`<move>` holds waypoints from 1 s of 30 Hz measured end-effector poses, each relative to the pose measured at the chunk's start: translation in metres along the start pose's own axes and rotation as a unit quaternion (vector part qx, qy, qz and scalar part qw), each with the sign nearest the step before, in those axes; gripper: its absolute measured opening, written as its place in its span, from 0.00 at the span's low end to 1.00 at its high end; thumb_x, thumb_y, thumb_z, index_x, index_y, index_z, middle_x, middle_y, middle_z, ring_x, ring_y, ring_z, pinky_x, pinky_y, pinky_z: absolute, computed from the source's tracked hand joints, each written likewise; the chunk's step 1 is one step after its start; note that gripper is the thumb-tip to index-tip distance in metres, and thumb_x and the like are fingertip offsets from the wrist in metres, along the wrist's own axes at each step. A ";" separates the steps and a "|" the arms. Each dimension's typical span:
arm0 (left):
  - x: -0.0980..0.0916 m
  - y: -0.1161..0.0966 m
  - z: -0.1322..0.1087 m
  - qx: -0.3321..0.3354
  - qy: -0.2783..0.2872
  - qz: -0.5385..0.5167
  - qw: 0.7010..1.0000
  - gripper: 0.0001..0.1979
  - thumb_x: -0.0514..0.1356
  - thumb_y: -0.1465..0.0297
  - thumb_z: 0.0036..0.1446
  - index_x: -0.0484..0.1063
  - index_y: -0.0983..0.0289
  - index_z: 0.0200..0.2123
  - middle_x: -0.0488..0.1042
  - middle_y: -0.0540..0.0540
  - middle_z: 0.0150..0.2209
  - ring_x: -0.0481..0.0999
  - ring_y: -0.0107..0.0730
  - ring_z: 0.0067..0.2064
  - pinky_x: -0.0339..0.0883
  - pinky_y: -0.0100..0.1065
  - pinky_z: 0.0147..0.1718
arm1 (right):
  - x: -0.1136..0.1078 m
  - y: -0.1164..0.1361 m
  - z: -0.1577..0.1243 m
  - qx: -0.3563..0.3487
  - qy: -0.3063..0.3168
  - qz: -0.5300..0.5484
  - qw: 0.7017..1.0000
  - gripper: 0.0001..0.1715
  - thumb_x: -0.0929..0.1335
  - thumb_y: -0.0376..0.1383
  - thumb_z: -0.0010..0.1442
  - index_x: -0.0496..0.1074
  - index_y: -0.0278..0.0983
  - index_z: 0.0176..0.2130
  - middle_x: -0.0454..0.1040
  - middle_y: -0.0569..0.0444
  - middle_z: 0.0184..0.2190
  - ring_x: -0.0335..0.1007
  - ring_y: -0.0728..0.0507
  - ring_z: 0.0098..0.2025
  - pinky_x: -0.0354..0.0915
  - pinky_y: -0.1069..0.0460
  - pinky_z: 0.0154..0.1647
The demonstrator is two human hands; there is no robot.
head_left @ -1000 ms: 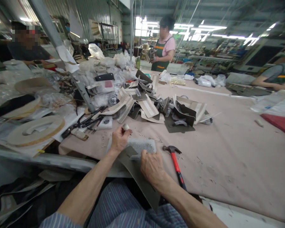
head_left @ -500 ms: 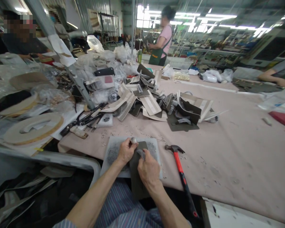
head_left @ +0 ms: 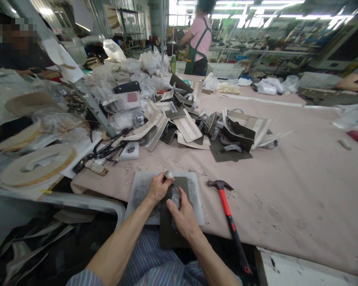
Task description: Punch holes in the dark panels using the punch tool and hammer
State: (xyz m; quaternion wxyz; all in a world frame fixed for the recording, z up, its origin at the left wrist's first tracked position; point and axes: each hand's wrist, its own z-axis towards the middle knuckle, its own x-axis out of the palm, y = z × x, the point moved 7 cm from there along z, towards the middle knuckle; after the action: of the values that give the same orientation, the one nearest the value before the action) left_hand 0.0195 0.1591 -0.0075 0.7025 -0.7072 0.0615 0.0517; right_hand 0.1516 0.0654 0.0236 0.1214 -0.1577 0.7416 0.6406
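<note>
Swung straighter, the lower-centre dark panel (head_left: 167,228) seems steadied by the half-open right hand (head_left: 185,216), a white-topped piece (head_left: 168,174) pinched by the left hand (head_left: 158,187).

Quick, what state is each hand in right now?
Left hand: closed at the dark panel; anything pinched can't be made out.
Right hand: partly open over the panel, by the grey wrapped strip; grip unclear.

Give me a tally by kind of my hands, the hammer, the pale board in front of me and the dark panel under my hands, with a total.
Hands: 2 (left hand, right hand)
Hammer: 1
Pale board: 1
Dark panel: 1
Total: 5
</note>
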 end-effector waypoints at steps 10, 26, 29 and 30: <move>0.004 -0.001 -0.002 0.012 0.018 0.028 0.999 0.11 0.64 0.62 0.55 0.77 0.65 0.35 0.79 0.53 0.31 0.77 0.34 0.34 0.70 0.31 0.37 | -0.147 -0.068 -0.007 0.003 -0.214 -0.394 0.894 0.27 0.61 0.46 0.64 0.68 0.30 0.53 0.69 0.36 0.46 0.65 0.32 0.50 0.63 0.41 0.50; 0.012 -0.019 -0.009 0.101 -0.015 0.180 0.978 0.05 0.62 0.70 0.55 0.72 0.64 0.29 0.72 0.49 0.26 0.70 0.29 0.28 0.61 0.29 0.30 | -0.135 -0.044 -0.006 0.217 -0.018 0.092 0.972 0.11 0.59 0.45 0.64 0.58 0.41 0.33 0.60 0.62 0.22 0.54 0.51 0.17 0.55 0.56 0.18; 0.017 -0.024 -0.013 0.141 0.009 0.196 0.970 0.02 0.60 0.73 0.56 0.73 0.63 0.32 0.76 0.51 0.30 0.74 0.31 0.33 0.64 0.30 0.35 | -0.139 0.019 -0.001 0.023 -0.085 0.010 0.996 0.19 0.59 0.52 0.66 0.59 0.41 0.34 0.61 0.61 0.22 0.56 0.50 0.19 0.52 0.55 0.20; 0.018 -0.025 -0.013 0.146 0.013 0.201 0.969 0.03 0.59 0.74 0.56 0.73 0.63 0.33 0.77 0.52 0.31 0.75 0.32 0.34 0.64 0.30 0.36 | -0.138 0.039 -0.001 -0.046 -0.101 -0.059 0.992 0.19 0.58 0.51 0.66 0.60 0.40 0.33 0.62 0.60 0.21 0.56 0.50 0.20 0.52 0.55 0.21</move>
State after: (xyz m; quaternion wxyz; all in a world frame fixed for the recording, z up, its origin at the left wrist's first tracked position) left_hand 0.0412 0.1457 0.0146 0.7727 -0.5706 0.2180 0.1729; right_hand 0.2634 0.0799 0.1119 0.2256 -0.1414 0.6846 0.6785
